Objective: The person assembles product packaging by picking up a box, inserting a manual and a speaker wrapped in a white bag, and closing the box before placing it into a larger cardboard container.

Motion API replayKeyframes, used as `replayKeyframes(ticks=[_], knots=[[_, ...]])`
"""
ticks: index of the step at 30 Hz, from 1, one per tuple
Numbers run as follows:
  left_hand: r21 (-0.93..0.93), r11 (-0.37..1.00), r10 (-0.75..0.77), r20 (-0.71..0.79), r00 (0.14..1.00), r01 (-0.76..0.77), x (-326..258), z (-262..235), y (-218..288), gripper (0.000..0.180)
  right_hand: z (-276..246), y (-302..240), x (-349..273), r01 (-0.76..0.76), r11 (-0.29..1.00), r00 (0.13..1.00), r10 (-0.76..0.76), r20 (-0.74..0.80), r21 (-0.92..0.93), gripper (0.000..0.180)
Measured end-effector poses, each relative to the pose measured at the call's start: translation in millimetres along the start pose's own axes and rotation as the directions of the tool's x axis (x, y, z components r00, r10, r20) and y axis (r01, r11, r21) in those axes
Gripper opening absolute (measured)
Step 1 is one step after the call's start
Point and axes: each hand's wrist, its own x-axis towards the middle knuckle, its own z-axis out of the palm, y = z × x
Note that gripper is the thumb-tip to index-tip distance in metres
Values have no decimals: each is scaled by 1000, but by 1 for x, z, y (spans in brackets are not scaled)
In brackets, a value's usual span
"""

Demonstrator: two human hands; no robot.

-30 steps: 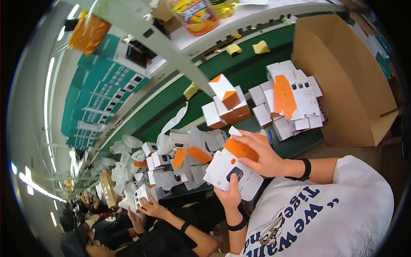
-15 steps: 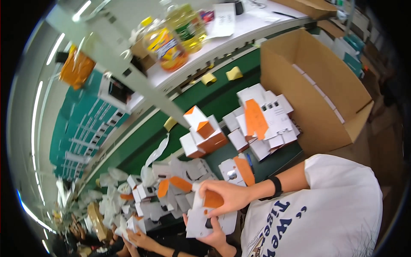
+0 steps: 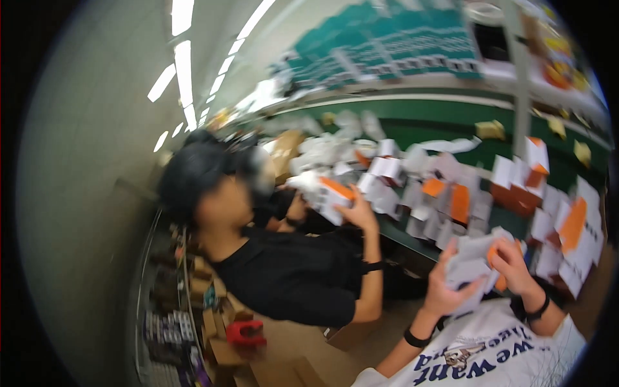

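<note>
At the lower right, a small white carton [image 3: 467, 261] with orange parts is between my two hands, tilted and slightly blurred. My left hand [image 3: 445, 287] is closed around its left side. My right hand [image 3: 512, 266] pinches its orange edge on the right side. Whether the carton is open, and what it contains, I cannot tell. Just beyond my hands, several white cartons with orange flaps [image 3: 460, 204] are heaped on the bench. More cartons [image 3: 567, 232] are piled to the right of my right hand.
A co-worker in a black shirt [image 3: 290, 277] stands close on my left, holding a white and orange carton [image 3: 332, 200]. White plastic bags [image 3: 325, 151] lie further along the green-backed bench. Teal boxes [image 3: 387, 48] line the upper shelf. Brown cartons and a red item [image 3: 246, 333] are low at left.
My view has swung left, bringing the co-worker fully into sight and moving the large brown box out. The carton stays in both my hands, its position between them shifted.
</note>
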Motion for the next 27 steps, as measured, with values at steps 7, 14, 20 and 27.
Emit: replayKeyframes(ticks=[7, 14, 20, 27], knots=[[-349, 925, -213, -150, 966, 150, -18, -2, -9, 89, 61, -23, 17, 135, 960, 990, -141, 6, 246, 60], [-316, 949, -115, -346, 931, 0, -28, 0, 8, 87, 69, -20, 36, 114, 926, 982, -160, 101, 359, 77], [-223, 968, 27, -353, 935, -113, -27, -8, -5, 72, 65, -9, 50, 242, 932, 942, -292, 162, 271, 47], [-113, 987, 69, -352, 933, -116, -20, -18, 16, 72, 61, -28, 52, 227, 917, 926, -308, 220, 328, 46]])
